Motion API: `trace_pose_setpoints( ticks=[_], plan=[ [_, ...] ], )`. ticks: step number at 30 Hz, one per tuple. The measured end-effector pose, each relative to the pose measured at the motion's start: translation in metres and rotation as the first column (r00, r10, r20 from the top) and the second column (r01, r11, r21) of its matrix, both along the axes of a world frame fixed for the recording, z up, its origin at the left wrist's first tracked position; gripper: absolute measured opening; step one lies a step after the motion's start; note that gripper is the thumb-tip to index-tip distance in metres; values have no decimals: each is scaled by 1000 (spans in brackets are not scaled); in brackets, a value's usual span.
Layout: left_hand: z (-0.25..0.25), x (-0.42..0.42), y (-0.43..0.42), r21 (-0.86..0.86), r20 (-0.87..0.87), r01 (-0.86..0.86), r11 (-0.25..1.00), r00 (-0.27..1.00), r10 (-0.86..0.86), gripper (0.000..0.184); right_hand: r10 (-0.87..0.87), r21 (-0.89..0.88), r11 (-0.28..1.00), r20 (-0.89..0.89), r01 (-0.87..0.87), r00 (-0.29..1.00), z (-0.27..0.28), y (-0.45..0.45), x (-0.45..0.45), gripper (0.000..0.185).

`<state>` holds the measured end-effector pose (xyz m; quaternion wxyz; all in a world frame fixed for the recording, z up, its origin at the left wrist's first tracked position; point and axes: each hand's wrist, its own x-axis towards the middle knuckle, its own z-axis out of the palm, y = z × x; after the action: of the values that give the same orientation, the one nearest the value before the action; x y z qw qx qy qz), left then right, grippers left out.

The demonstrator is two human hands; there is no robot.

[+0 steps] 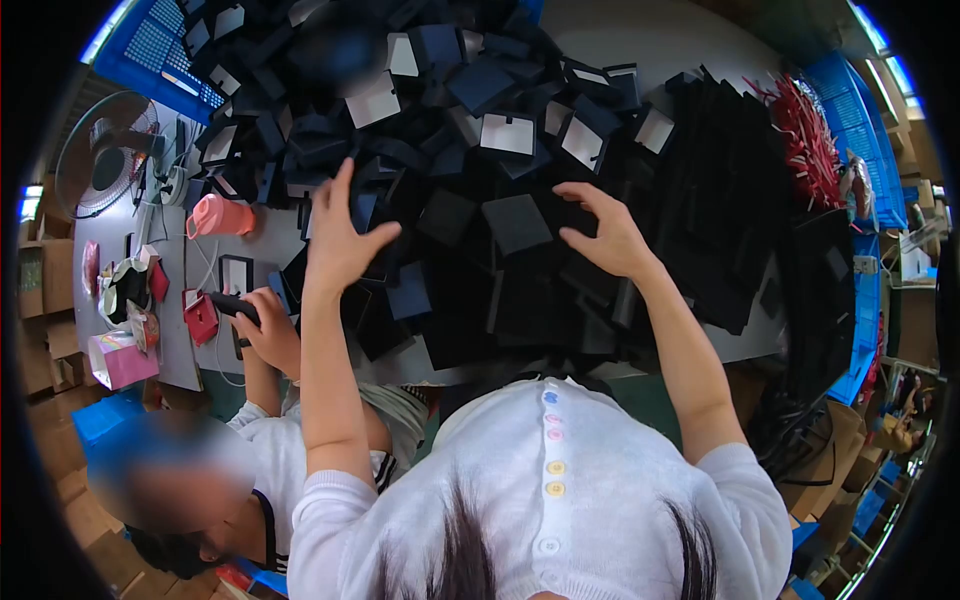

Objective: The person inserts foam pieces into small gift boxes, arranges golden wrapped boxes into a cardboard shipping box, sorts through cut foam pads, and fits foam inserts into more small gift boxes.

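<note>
My left hand (pixel 343 240) is held over the left side of a big pile of dark boxes, thumb and fingers spread, with nothing in it. Beneath and beside it are a blue box piece (pixel 409 291) and several dark ones; whether the fingertips touch any is hard to see. My right hand (pixel 612 238) is curved and open, its thumb and forefinger apart, to the right of a black square box (pixel 517 223). A gap shows between the hand and that box. Left of it lies another black box (pixel 446 217).
On the left, another person's hand (pixel 268 330) holds a dark phone-like object near a red pouch (pixel 200 318). A pink jug (pixel 220 216) and a fan (pixel 107 155) stand beyond. Blue crates (pixel 870 150) with red ribbons (pixel 800 140) line the right. Black strips (pixel 730 200) are piled nearby.
</note>
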<state>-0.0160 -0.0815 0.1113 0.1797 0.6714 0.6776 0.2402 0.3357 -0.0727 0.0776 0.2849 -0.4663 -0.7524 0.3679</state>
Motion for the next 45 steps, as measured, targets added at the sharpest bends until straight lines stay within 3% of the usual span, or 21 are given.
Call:
trace_pose_setpoints(
  ticks=[1,3,5,7,9,12,15,16,21,25,29,30,31,33,35,38,39,41,42,43,45],
  plan=[
    [-8,-3,12,180,-175,-47,983,981,78,73,109,-5,994,102,-109,989,-7,5,0,59],
    [-21,25,47,35,376,-101,994,923,80,49,311,-71,950,195,-303,930,-23,16,-14,68],
    [-34,72,84,-106,253,-20,994,966,46,44,400,-55,913,324,-405,857,-39,25,-33,70],
    [-75,112,129,-265,-96,-66,962,995,42,53,438,7,881,361,-472,823,-51,37,-40,66],
    [-92,132,138,-245,-184,-104,964,981,59,45,370,-84,926,410,-369,834,-47,35,-42,60],
    [-132,130,154,-284,-156,-70,956,987,26,40,231,127,945,388,-300,892,-46,27,-33,46],
    [-136,127,151,-212,-13,-171,962,985,172,27,-11,299,949,343,-98,939,-48,31,-31,34],
    [-137,120,147,-228,191,-150,962,962,196,29,-46,372,925,322,-81,946,-56,36,-31,33],
    [-111,97,89,-136,799,-293,946,533,280,59,-76,490,868,298,-84,951,-68,37,-64,29],
    [-69,83,44,-146,967,-217,965,177,186,74,-276,550,820,141,157,951,-75,56,-67,25],
    [-65,76,3,-102,968,-233,967,200,150,68,-467,370,780,-195,505,863,-61,68,-41,23],
    [-65,77,-4,-69,958,-188,980,263,117,66,-439,140,864,-260,483,860,-43,63,-37,24],
    [-65,81,-12,-41,949,-160,986,303,88,60,-435,147,866,-250,477,865,-26,60,-42,24],
    [-79,95,-18,2,938,-94,996,344,31,56,-83,85,992,-168,98,982,5,38,-62,16],
    [-60,100,-34,-46,958,-6,999,282,46,53,-47,286,956,-40,56,998,21,20,-91,8],
    [-48,92,-70,-53,997,-101,993,58,59,56,-115,329,932,-134,154,984,27,11,-124,12],
    [-52,82,-83,-25,994,-85,996,106,34,56,-100,353,923,-155,150,983,32,14,-135,15],
    [-37,57,-123,-181,965,149,972,218,146,55,-31,-168,985,-390,-38,920,46,15,-172,24],
    [-45,52,-140,-120,943,205,971,328,47,55,105,-151,978,-255,-147,961,49,14,-197,36],
    [-28,50,-156,-217,956,313,925,260,136,54,313,-20,949,-86,-316,946,23,14,-222,54],
    [-35,51,-186,-304,941,400,865,268,207,52,360,-96,927,-39,-362,932,10,-10,-272,71]
  ],
)
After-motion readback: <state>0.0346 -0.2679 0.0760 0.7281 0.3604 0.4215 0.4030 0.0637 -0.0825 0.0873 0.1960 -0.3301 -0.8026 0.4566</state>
